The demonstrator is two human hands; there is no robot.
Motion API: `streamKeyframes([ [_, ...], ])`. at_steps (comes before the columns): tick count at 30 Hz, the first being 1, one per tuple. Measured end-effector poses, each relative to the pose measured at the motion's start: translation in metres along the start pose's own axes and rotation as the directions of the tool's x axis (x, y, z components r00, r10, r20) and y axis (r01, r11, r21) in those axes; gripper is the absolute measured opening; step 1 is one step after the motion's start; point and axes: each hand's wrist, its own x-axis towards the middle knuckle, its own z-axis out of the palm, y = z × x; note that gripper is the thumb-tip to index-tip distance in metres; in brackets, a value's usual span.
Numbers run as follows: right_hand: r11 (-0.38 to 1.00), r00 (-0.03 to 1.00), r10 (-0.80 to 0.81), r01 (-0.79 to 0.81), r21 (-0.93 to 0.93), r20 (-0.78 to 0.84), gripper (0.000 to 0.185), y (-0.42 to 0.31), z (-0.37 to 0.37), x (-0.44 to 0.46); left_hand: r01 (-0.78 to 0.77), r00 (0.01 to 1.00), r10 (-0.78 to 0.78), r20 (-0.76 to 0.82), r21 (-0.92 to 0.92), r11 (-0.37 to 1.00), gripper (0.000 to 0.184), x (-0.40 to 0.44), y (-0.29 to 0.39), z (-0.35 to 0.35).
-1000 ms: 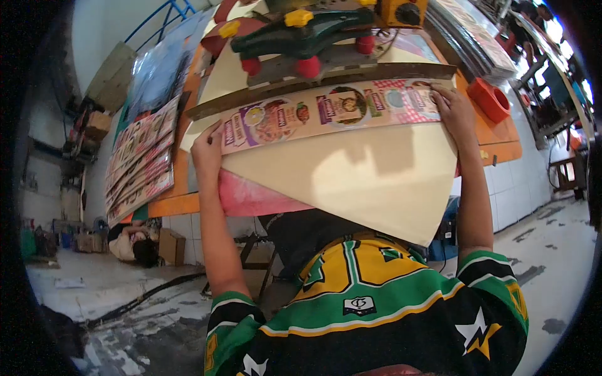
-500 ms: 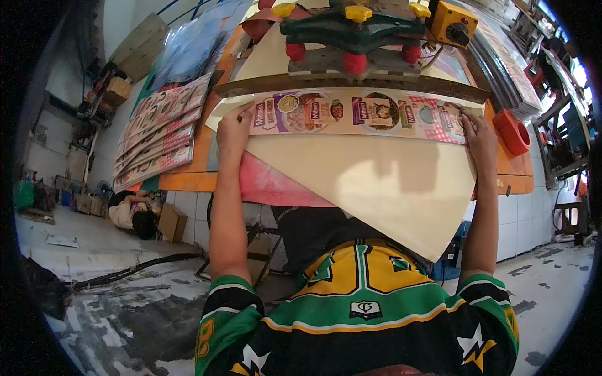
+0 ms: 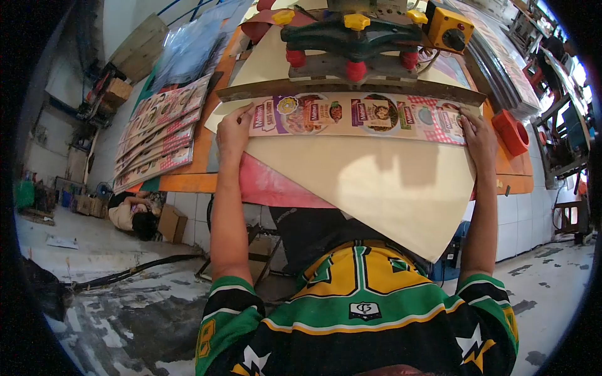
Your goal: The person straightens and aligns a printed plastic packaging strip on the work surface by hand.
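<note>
A printed strip [image 3: 338,114] with food pictures lies across the table against a long metal bar [image 3: 351,88]. My left hand [image 3: 234,133] pinches its left end, and my right hand [image 3: 478,135] has fingers closed on its right end. Under the strip, a cream sheet [image 3: 364,169] hangs down over the table's near edge in a point. Part of a pink sheet [image 3: 276,182] shows below it at the left. Just beyond the bar stands a dark green press head [image 3: 351,41] with yellow knobs and red feet.
Stacked printed sheets [image 3: 160,135] lie at the left on the orange table [image 3: 188,182], with clear plastic [image 3: 188,53] behind. A red holder [image 3: 511,133] and wrapped stacks [image 3: 501,69] are at the right. A yellow control box [image 3: 449,30] sits by the press. Another person [image 3: 133,213] is low at the left.
The camera view has shifted since the first frame. The strip's left end now sits higher, closer in line with the bar. Both hands have kept their hold, and little differs from half a second ago.
</note>
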Motion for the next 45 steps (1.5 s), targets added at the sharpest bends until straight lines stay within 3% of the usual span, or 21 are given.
streamKeyframes([
  [4,0.999,0.999,0.024,-0.025,0.037,0.031,0.036,0.003,0.002,0.002,-0.063,0.998,0.061,-0.030,-0.058,0.996,0.036,0.002,-0.012,0.006],
  [7,0.999,0.999,-0.050,0.049,-0.014,-0.022,0.034,0.009,0.008,0.004,-0.091,0.995,0.088,-0.046,-0.063,0.994,0.037,0.005,-0.015,0.008],
  [10,1.000,0.999,0.021,-0.021,0.001,0.041,0.036,0.003,0.004,0.004,-0.052,0.999,0.052,-0.004,-0.055,0.997,0.037,0.003,-0.011,0.004],
  [12,0.997,1.000,-0.004,0.003,0.076,0.018,0.037,0.001,0.002,0.001,0.004,1.000,-0.004,0.027,-0.021,1.000,0.037,0.001,-0.005,0.000],
  [16,0.999,0.997,-0.047,0.048,0.004,-0.058,0.033,0.009,0.009,0.002,-0.041,0.999,0.042,0.014,-0.039,0.998,0.036,0.005,-0.011,0.004],
  [18,0.990,0.990,-0.112,0.119,0.080,-0.092,0.033,0.011,0.009,0.002,-0.056,0.998,0.056,-0.003,-0.012,0.998,0.033,0.002,-0.009,0.004],
  [24,0.998,0.996,-0.061,0.060,-0.018,-0.061,0.032,0.022,0.016,0.005,-0.129,0.991,0.131,0.025,-0.082,0.988,0.033,0.004,-0.011,0.004],
  [30,1.000,1.000,0.010,-0.010,0.001,-0.006,0.031,0.009,0.005,0.002,-0.122,0.992,0.123,0.019,-0.070,0.990,0.033,0.007,-0.015,0.005],
  [32,1.000,1.000,-0.003,0.003,0.026,-0.003,0.030,0.010,0.005,0.002,-0.035,0.998,0.037,0.043,-0.043,0.998,0.033,0.006,-0.010,0.004],
  [45,0.997,0.999,0.041,-0.040,-0.066,0.015,0.032,0.012,0.009,0.005,-0.078,0.996,0.079,0.028,-0.032,0.996,0.034,0.004,-0.011,0.005],
])
